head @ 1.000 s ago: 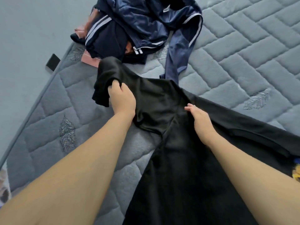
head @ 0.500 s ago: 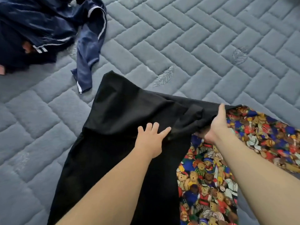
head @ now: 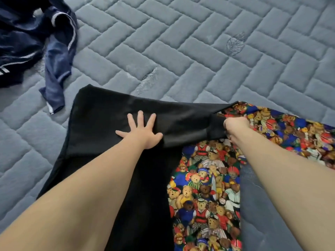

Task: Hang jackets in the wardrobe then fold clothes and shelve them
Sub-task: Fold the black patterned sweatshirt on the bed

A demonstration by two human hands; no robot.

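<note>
Right grip (head: pixel 235 126) on black garment (head: pixel 101 113)

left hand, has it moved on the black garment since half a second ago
Yes. The left hand, flat and spread on the black fabric garment, has slid left, away from the teddy-bear print fabric and the gripping right hand.

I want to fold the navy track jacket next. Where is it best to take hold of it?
Grip the navy track jacket by its trailing sleeve, coming from the right: it lies stretched out flat toward the black garment, clear of the bunched heap.
</note>
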